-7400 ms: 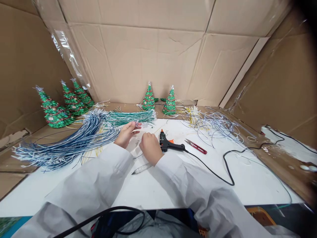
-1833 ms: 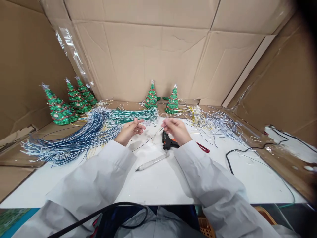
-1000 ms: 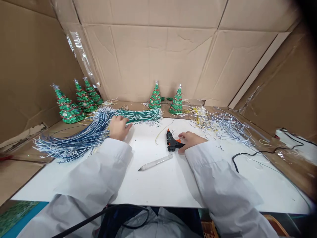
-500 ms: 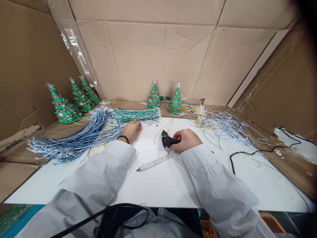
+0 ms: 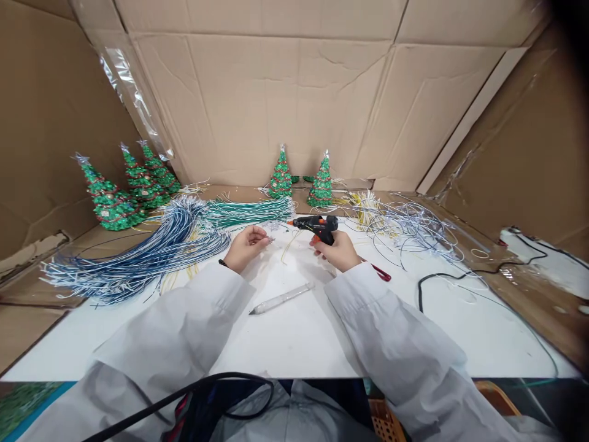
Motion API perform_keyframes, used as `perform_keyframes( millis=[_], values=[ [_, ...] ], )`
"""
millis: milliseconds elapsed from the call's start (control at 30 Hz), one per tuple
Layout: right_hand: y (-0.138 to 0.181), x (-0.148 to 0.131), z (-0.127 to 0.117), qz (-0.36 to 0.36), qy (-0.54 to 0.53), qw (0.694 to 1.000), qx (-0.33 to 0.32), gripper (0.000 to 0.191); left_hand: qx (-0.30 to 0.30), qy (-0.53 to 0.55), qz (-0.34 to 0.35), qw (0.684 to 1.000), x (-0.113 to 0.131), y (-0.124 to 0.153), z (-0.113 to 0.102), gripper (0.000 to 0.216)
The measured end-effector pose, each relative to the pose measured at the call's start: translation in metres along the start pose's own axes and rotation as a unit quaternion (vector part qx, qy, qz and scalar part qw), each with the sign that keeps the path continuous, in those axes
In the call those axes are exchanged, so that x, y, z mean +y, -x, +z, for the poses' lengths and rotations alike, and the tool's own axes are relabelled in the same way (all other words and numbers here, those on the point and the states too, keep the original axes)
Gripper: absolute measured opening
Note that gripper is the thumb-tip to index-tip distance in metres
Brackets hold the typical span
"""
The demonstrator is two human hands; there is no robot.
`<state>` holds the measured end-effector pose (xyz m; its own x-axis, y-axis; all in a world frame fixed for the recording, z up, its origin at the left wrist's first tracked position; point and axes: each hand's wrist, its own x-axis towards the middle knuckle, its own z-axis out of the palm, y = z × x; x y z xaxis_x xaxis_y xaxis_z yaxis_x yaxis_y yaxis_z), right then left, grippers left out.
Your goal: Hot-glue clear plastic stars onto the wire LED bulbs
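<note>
My right hand (image 5: 343, 250) is closed round the handle of a black glue gun (image 5: 315, 222), whose orange tip points left above the white board. At left, the fingertips of my left hand (image 5: 245, 248) pinch a small silvery piece (image 5: 270, 240), too small to make out fully. The gun's tip is a little beyond and to the right of that piece, apart from it. Thin yellow strands (image 5: 288, 245) show between the two hands. A clear pen-like stick with a dark tip (image 5: 281, 299) lies on the board nearer to me.
Blue-and-white wires (image 5: 138, 264) and green wires (image 5: 248, 210) lie at left. Small decorated trees (image 5: 321, 184) stand along the back. Loose pale wires (image 5: 414, 230) tangle at right, near a black cord (image 5: 442, 274). Beside my right wrist lies a red tool (image 5: 381, 272).
My right hand has raised the glue gun and turned it so its tip points left. My left hand has lifted from the board near the wires and now pinches the silvery piece.
</note>
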<state>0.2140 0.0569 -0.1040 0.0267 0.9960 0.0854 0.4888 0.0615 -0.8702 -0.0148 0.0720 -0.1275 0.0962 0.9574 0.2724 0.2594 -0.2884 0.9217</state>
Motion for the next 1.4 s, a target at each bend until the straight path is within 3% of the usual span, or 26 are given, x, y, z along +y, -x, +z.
perform_keyframes(
  millis=[100,233,367,933,1400],
  values=[
    [0.001,0.000,0.006,0.011,-0.055,0.998,-0.033,0.011,-0.004,0.087,-0.042,0.995,0.007,0.001,-0.001,0.037],
    [0.008,-0.003,0.012,0.027,-0.092,0.995,-0.032,0.030,-0.011,0.093,-0.059,0.994,0.014,0.003,-0.002,0.036],
    [0.011,-0.004,0.016,0.043,-0.095,0.994,-0.019,0.034,-0.022,0.088,-0.059,0.994,0.018,0.004,0.000,0.034],
    [0.006,0.006,0.018,0.045,-0.056,0.997,0.011,0.008,-0.042,0.121,-0.003,0.992,0.024,0.004,0.002,0.037],
    [0.005,0.007,0.016,0.036,-0.036,0.998,0.026,0.010,-0.048,0.102,0.010,0.994,0.020,0.003,0.001,0.039]
  ],
)
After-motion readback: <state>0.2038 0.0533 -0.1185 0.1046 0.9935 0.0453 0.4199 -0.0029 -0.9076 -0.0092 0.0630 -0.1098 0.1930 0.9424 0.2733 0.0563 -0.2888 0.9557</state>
